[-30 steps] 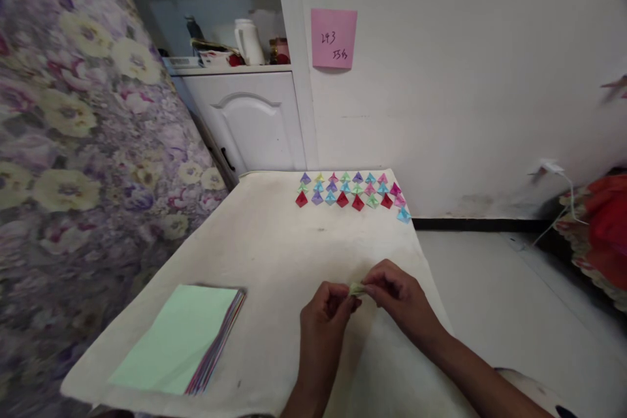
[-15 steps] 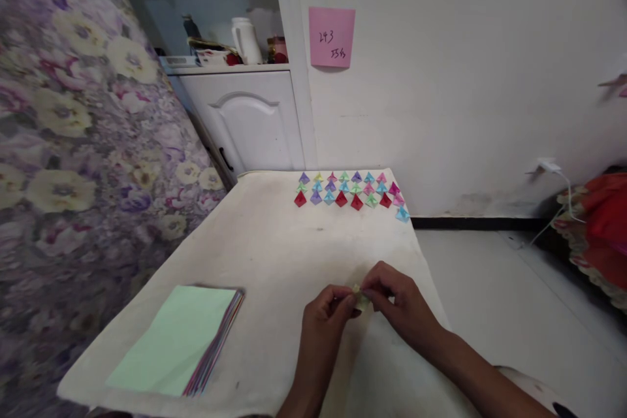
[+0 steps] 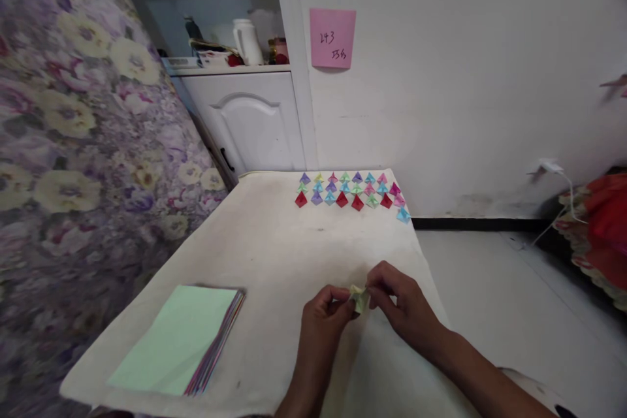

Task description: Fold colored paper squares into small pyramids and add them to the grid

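I read "243" handwritten on the square pink paper note (image 3: 337,23) on the white wall (image 3: 441,91), unclear characters below.

A: Pls., how many small folded pcs. (image 3: 357,202) are on the surface (image 3: 274,255)?
B: I count 24 in total, of which 4 are red and 6 are blue.
A: And between the fingers (image 3: 337,291)?
B: 1 pale-green pc. (image 3: 360,302)
A: And stacks of paper?
B: 1 stack (image 3: 176,339); qty. of sheets I cannot tell.
A: Other things?
B: 1 pink note (image 3: 333,39), 1 white jug (image 3: 249,44), 1 white plug (image 3: 549,166).
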### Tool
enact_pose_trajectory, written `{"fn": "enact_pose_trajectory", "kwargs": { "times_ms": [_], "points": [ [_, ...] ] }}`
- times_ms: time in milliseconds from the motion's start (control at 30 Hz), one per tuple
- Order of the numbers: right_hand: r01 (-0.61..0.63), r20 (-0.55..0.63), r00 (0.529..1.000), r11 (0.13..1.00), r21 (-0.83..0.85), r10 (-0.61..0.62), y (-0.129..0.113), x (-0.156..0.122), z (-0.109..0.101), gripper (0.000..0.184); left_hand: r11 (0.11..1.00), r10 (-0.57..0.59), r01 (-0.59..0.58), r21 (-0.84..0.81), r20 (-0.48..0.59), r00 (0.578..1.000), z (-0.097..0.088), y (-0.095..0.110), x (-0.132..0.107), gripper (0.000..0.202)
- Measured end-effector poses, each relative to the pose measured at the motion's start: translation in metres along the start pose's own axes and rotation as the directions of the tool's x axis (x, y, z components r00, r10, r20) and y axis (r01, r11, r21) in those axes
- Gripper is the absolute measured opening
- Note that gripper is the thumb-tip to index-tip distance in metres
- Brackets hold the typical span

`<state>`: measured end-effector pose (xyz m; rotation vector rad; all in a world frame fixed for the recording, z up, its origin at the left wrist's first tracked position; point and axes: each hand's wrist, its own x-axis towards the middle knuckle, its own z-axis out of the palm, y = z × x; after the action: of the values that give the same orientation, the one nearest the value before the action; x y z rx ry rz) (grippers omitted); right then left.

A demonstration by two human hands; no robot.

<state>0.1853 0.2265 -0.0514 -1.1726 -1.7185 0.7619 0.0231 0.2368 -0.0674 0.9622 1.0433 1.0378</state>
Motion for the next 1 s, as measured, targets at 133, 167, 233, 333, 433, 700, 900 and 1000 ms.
{"fn": "enact_pose_trajectory", "kwargs": {
  "times_ms": [133, 167, 233, 333, 433, 700, 900, 1000],
  "points": [
    [-0.035, -0.035, 0.999, 0.998, 0.047, 0.036, 0.001, -0.001, 0.0, 0.007, 1.0, 0.026, -0.026, -0.012, -0.044, 0.999, -0.002, 0.004, -0.001, 0.014],
    [-0.036, -0.039, 0.999, 0.998, 0.056, 0.038, 0.001, -0.001, 0.0, 0.006, 0.999, 0.039, -0.039, -0.007, -0.047, 0.998, -0.002, 0.006, -0.002, 0.014],
    [-0.034, -0.035, 0.999, 0.996, 0.079, 0.037, 0.001, -0.002, 0.0, 0.005, 0.997, 0.08, -0.079, 0.022, -0.051, 0.996, -0.002, 0.008, -0.003, 0.012],
    [-0.069, -0.029, 0.997, 0.989, 0.128, 0.073, -0.003, -0.003, 0.0, 0.006, 0.984, 0.15, -0.143, 0.107, -0.059, 0.987, 0.001, 0.009, -0.006, 0.011],
    [-0.145, -0.049, 0.987, 0.984, 0.099, 0.15, -0.006, -0.003, 0.002, 0.011, 0.954, 0.215, -0.197, 0.224, -0.06, 0.975, 0.005, 0.009, -0.009, 0.01],
    [-0.233, -0.018, 0.972, 0.97, 0.067, 0.234, -0.001, 0.001, 0.012, 0.004, 0.827, 0.369, -0.313, 0.468, -0.031, 0.929, 0.013, 0.012, -0.015, 0.008],
    [-0.215, -0.007, 0.976, 0.977, -0.004, 0.215, -0.001, 0.001, 0.008, 0.011, 0.816, 0.359, -0.307, 0.49, -0.014, 0.933, 0.012, 0.01, -0.014, 0.009],
    [-0.222, 0.001, 0.975, 0.975, -0.028, 0.222, 0.0, 0.001, 0.009, 0.017, 0.804, 0.349, -0.317, 0.503, 0.034, 0.937, 0.011, 0.008, -0.014, 0.01]
  ]
}}
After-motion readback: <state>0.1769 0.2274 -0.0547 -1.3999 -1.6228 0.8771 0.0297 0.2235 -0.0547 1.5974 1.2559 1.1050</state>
